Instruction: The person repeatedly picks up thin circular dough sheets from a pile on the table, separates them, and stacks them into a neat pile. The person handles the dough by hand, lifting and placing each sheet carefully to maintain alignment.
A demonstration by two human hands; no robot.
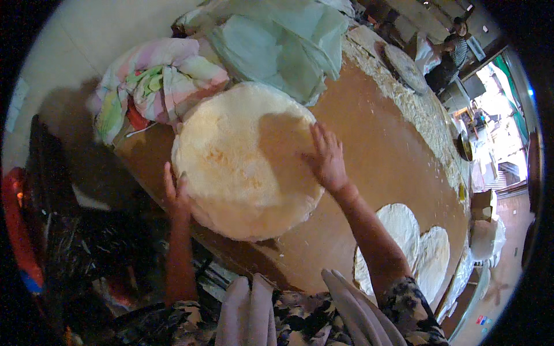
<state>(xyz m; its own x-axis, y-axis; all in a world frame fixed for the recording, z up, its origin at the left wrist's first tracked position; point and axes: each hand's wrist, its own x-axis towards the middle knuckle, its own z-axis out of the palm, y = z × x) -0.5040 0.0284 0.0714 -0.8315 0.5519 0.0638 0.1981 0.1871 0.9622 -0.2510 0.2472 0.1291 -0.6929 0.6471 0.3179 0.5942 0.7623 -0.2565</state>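
A large, round, pale flatbread with light brown spots lies before me at the near side of a brown table. It may be the top of a stack; the layers at its rim are hard to make out. At its left rim is my left hand, thumb over the edge and fingers along the outside. My right hand holds the opposite rim, with the thumb on the upper face and the fingers beside the edge. The right hand's shadow falls across the bread.
The brown table has scattered flour along its far side. Paler flatbreads lie near my right forearm. A bundled coloured cloth and a green sheet border the bread. A round board and another person are farther off.
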